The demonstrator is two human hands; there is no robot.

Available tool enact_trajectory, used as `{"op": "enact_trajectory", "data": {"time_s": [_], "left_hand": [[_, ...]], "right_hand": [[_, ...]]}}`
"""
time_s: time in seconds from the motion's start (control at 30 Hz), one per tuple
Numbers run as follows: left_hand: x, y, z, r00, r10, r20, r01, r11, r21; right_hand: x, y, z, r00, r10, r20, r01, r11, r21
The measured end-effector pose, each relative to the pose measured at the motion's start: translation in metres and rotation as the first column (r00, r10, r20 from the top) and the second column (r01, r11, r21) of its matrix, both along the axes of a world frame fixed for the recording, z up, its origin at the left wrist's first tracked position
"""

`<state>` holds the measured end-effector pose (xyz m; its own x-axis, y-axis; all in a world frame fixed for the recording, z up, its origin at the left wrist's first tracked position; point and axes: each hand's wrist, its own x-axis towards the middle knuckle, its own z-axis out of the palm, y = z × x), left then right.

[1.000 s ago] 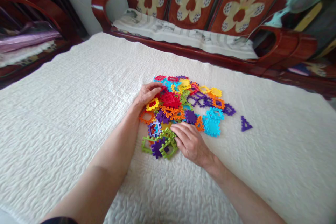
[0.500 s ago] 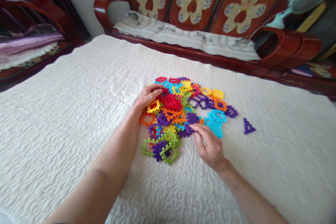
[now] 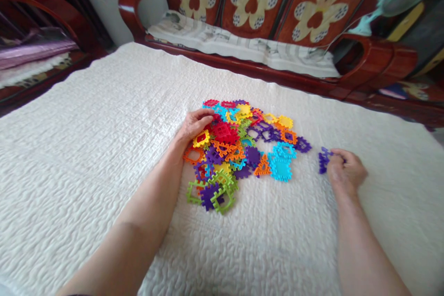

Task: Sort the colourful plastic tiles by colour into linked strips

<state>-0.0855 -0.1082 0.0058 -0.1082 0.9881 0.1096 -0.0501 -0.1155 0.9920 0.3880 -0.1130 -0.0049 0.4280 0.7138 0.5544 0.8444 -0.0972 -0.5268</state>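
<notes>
Head view: your right hand [image 3: 347, 166] pinches a purple, toothed plastic piece [image 3: 323, 162], right of the multicoloured plastic heap [image 3: 225, 133]. It should handle light and stiff; grip its edges. Your left hand [image 3: 197, 125] curves against the heap's left side; its hold cannot be told.
</notes>
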Motion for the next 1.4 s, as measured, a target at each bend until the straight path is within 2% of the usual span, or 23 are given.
{"op": "enact_trajectory", "data": {"time_s": [0.07,0.13,0.2,0.23,0.27,0.33,0.4,0.47,0.5,0.57,0.63,0.7,0.9,1.07,1.23,1.3,1.33,1.4], "left_hand": [[0.000,0.000,0.000,1.000,0.000,0.015,0.000,1.000,-0.004],[0.000,0.000,0.000,1.000,0.001,0.002,-0.001,1.000,-0.002],[0.000,-0.001,0.001,1.000,0.002,-0.022,-0.002,1.000,0.000],[0.000,-0.001,0.002,0.999,0.000,-0.033,0.000,1.000,-0.002],[-0.001,-0.001,0.002,0.999,-0.001,-0.043,0.001,1.000,-0.004],[-0.001,-0.001,0.001,0.999,-0.002,-0.049,0.001,1.000,-0.012],[-0.001,-0.001,0.001,0.999,-0.003,-0.042,0.003,1.000,-0.013],[-0.001,-0.001,0.001,0.999,-0.009,-0.032,0.009,1.000,-0.010],[0.000,-0.002,0.002,0.999,-0.011,-0.034,0.011,1.000,-0.008],[0.000,-0.003,0.004,0.999,-0.011,-0.047,0.011,1.000,-0.007],[0.001,-0.004,0.006,0.998,-0.011,-0.063,0.011,1.000,-0.005],[0.001,-0.004,0.006,0.998,-0.011,-0.070,0.011,1.000,-0.005],[0.000,-0.001,0.003,0.999,-0.011,-0.045,0.011,1.000,-0.004],[0.001,-0.002,0.004,0.999,-0.006,-0.048,0.005,1.000,-0.013],[0.002,-0.002,0.007,0.998,0.004,-0.068,-0.005,1.000,-0.013],[0.003,-0.003,0.008,0.997,0.007,-0.074,-0.009,1.000,-0.016],[0.003,-0.003,0.008,0.997,0.009,-0.078,-0.010,1.000,-0.013],[0.002,-0.002,0.007,0.996,0.009,-0.093,-0.009,1.000,0.002]], "right_hand": [[0.008,0.002,-0.006,0.998,-0.021,0.057,0.024,0.998,-0.056],[0.005,-0.001,-0.003,0.988,-0.028,0.153,0.027,1.000,0.006],[-0.013,-0.009,0.008,0.968,0.055,0.246,-0.090,0.987,0.132],[-0.029,-0.015,0.015,0.946,0.146,0.291,-0.207,0.959,0.193],[-0.049,-0.023,0.023,0.911,0.277,0.305,-0.343,0.921,0.185],[-0.096,-0.045,0.037,0.792,0.552,0.262,-0.592,0.798,0.108],[-0.145,-0.068,0.047,0.587,0.781,0.215,-0.793,0.608,-0.043],[-0.186,-0.087,0.053,0.399,0.897,0.189,-0.880,0.433,-0.196],[-0.202,-0.094,0.055,0.325,0.926,0.192,-0.894,0.367,-0.256],[-0.224,-0.100,0.059,0.224,0.952,0.206,-0.891,0.286,-0.353],[-0.235,-0.100,0.060,0.165,0.961,0.223,-0.874,0.247,-0.418],[-0.238,-0.095,0.060,0.158,0.958,0.240,-0.859,0.254,-0.446],[-0.220,-0.079,0.048,0.364,0.880,0.306,-0.816,0.459,-0.350],[-0.215,-0.075,0.044,0.441,0.828,0.347,-0.792,0.540,-0.283],[-0.216,-0.075,0.043,0.553,0.748,0.366,-0.739,0.644,-0.200],[-0.216,-0.077,0.044,0.538,0.764,0.357,-0.762,0.621,-0.180],[-0.217,-0.079,0.045,0.502,0.790,0.353,-0.791,0.584,-0.182],[-0.220,-0.084,0.047,0.382,0.856,0.349,-0.855,0.471,-0.217]]}}
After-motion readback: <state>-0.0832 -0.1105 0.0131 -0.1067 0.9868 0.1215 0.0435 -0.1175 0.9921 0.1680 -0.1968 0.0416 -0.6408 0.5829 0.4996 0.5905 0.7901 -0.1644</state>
